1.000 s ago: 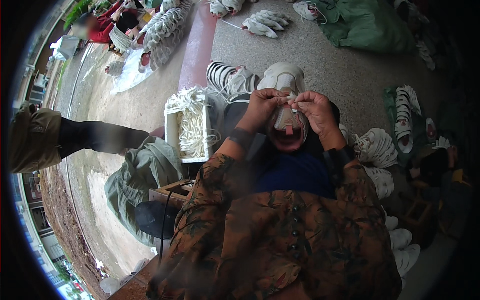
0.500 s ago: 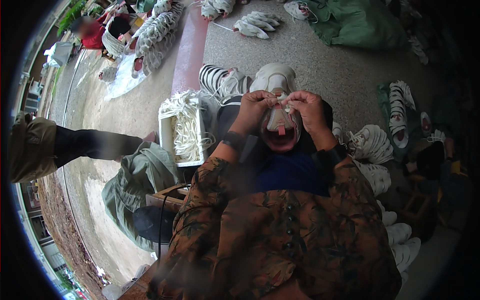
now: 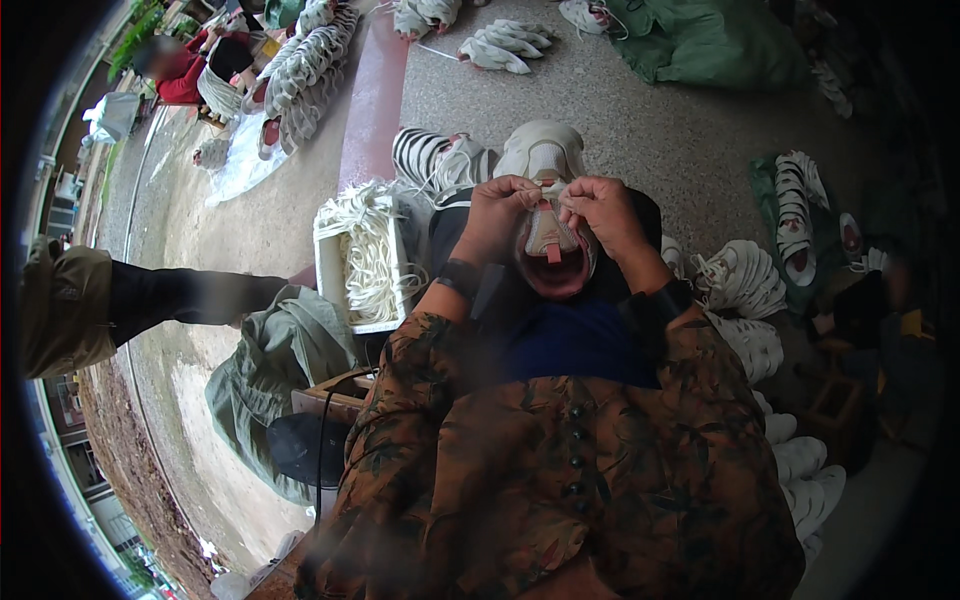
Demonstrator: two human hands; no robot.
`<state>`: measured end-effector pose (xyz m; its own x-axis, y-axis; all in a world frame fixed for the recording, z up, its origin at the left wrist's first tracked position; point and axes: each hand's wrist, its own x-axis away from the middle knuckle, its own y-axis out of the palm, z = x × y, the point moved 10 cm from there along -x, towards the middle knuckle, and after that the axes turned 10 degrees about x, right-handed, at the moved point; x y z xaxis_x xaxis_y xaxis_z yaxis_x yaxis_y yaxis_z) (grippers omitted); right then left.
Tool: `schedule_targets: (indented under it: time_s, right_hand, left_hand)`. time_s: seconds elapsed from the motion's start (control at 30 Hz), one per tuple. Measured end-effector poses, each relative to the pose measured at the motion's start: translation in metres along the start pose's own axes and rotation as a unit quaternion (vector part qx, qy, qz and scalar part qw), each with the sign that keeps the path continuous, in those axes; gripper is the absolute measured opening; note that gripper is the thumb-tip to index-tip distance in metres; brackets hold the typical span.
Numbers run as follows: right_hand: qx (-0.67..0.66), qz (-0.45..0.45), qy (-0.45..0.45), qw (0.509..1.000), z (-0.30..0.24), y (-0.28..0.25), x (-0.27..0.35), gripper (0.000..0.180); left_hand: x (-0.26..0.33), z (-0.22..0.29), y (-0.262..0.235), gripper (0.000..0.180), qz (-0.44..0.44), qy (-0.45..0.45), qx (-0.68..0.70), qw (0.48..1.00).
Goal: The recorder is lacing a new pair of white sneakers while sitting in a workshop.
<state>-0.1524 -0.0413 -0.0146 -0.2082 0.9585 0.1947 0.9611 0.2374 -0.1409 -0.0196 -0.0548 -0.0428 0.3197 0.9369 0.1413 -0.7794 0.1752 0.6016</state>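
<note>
A white and beige sneaker with a pink lining rests on my lap, its toe pointing away from me. Both my hands are over its lacing area. My left hand pinches a white shoelace at the left side of the eyelets. From the right, my right hand has thumb and fingertips closed on the same lace. A short stretch of lace shows between the two hands. Below them the shoe's tongue and pink pull tab are visible. The fingertips partly cover the eyelets.
A white foam box of loose laces stands to my left, near a grey-green cloth. Rows of white shoes lie at right. A green sack lies ahead. Another person's leg extends from the left.
My fingers have shifted slightly along the lace, and more of the tongue shows between my hands. The whole view has moved a little. The shoe stays on my lap.
</note>
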Motion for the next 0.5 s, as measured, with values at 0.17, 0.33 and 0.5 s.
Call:
schedule_targets:
  time_s: [0.17,0.33,0.5]
  right_hand:
    - [-0.008,-0.020,-0.013,1.000,-0.006,0.006,0.000,0.009]
    - [0.102,0.041,-0.038,0.993,-0.008,-0.005,-0.002,0.009]
    - [0.321,0.130,-0.133,0.929,-0.033,-0.005,0.002,0.007]
  left_hand:
    - [0.000,-0.003,-0.004,0.005,0.004,-0.002,-0.005,1.000]
    - [-0.001,-0.002,-0.006,0.005,0.005,0.003,-0.046,0.999]
    - [-0.002,-0.003,-0.006,0.005,-0.009,0.015,-0.004,1.000]
